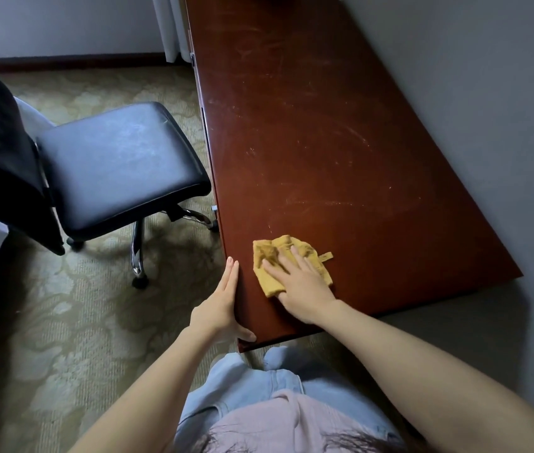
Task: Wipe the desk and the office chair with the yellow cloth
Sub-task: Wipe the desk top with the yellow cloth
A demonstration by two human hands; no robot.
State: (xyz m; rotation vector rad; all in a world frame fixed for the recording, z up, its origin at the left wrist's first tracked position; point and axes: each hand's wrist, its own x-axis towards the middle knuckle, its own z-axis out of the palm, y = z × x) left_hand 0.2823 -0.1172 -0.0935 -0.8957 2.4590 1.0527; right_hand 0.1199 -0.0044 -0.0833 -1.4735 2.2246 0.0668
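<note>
Your right hand (298,286) presses one yellow cloth (273,253) flat-fingered onto one worktop (308,125); your left hand (221,307) rests straight-fingered on its edge. One office chair (118,165) stands beside.

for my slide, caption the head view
Right hand presses crumpled yellow cloth on reddish-brown wooden desk, left hand on its edge.

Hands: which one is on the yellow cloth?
The right hand, pressing flat on the yellow cloth on the desk. The left hand touches no cloth; it rests along the desk's edge.
</note>
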